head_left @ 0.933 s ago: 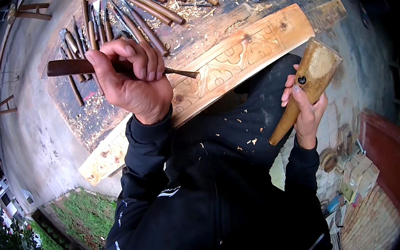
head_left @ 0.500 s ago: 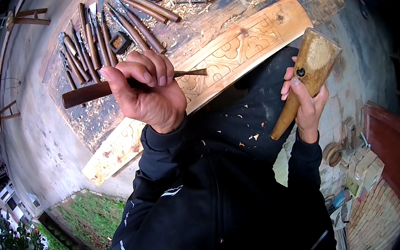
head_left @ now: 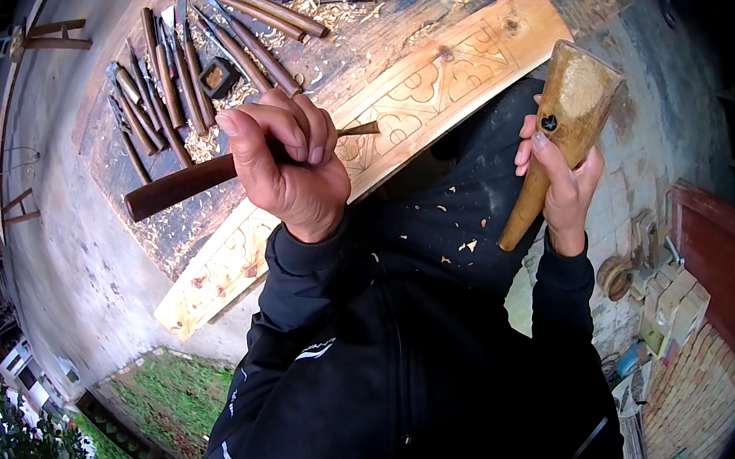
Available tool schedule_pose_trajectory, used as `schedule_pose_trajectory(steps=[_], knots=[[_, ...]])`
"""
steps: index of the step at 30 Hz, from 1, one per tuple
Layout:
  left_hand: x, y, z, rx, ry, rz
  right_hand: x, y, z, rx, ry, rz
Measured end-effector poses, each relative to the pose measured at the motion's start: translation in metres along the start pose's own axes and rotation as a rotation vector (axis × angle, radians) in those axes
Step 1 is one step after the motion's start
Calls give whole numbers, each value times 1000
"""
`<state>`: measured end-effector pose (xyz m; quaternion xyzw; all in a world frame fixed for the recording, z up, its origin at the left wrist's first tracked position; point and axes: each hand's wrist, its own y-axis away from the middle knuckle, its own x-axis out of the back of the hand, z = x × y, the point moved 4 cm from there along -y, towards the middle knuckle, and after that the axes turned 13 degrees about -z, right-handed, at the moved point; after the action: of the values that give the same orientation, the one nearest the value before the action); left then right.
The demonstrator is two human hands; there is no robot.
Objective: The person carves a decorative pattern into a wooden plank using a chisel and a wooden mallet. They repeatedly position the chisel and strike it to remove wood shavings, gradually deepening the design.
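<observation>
My left hand point(head_left: 292, 159) is closed around a carving chisel point(head_left: 180, 186) with a dark brown handle. Its metal blade points right, over a long pale board point(head_left: 457, 81) cut with a flower and diamond pattern. Whether the blade tip touches the wood, I cannot tell. On the right, my right hand point(head_left: 565, 181) grips a wooden mallet point(head_left: 579, 99) by its tapered lower part, the wide worn head upward. A dark round mark shows on the mallet's side. The mallet is held apart from the chisel, beside the board's right edge.
Several chisels point(head_left: 188, 73) with brown handles lie fanned out on the worn workbench point(head_left: 409, 26), among wood shavings point(head_left: 356, 15). A small dark box point(head_left: 218, 77) stands between them. A wooden stool point(head_left: 52, 35) is at far left, stacked blocks point(head_left: 674, 305) at right, and grass point(head_left: 172, 389) at lower left.
My left hand has turned slightly, and the chisel's handle end has swung a little down and to the right. My right hand and the mallet have hardly moved.
</observation>
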<state>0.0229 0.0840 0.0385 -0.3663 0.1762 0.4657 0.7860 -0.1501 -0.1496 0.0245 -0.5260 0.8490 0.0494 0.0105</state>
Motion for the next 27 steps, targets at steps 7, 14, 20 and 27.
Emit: schedule_pose_trajectory(steps=[7, 14, 20, 27], knots=[[-14, -1, -10, 80, -88, -73, -8, -15, -22, -4, 181, -179], [-25, 0, -15, 22, -135, -51, -83, -56, -148, 918, 869, -210], [-19, 6, -16, -49, -270, -23, -130, -62, -244, 1238, 565, -334], [0, 12, -37, -94, -217, 13, -186, -42, -203, 1339, 1298, -344]])
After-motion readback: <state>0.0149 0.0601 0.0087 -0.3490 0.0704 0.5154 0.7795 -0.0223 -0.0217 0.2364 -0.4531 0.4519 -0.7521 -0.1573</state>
